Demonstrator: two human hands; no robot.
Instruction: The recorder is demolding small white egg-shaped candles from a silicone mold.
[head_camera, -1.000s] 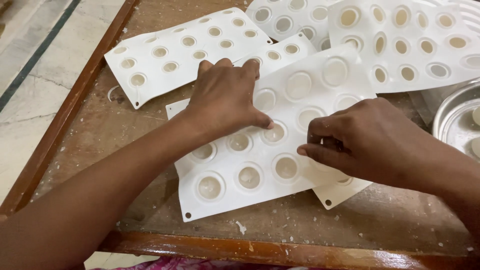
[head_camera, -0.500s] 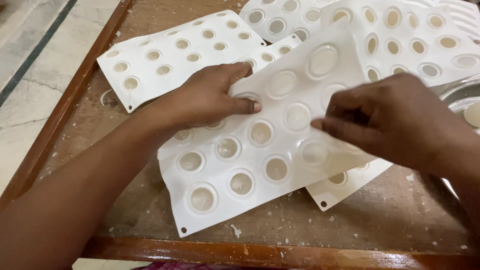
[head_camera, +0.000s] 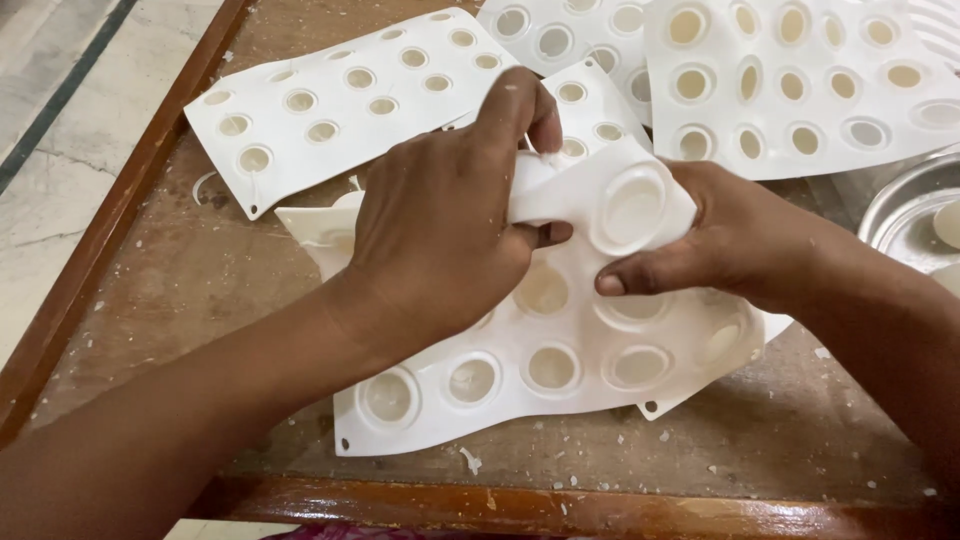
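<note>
White mould sheet (head_camera: 560, 370) bent by left hand (head_camera: 440, 230), right hand (head_camera: 730, 240).

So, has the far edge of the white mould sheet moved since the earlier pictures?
Yes. Both hands have folded the white mould sheet back toward the wooden table edge.

White flexible mould sheet (head_camera: 560, 370), round cavities, top edge folded over
</note>
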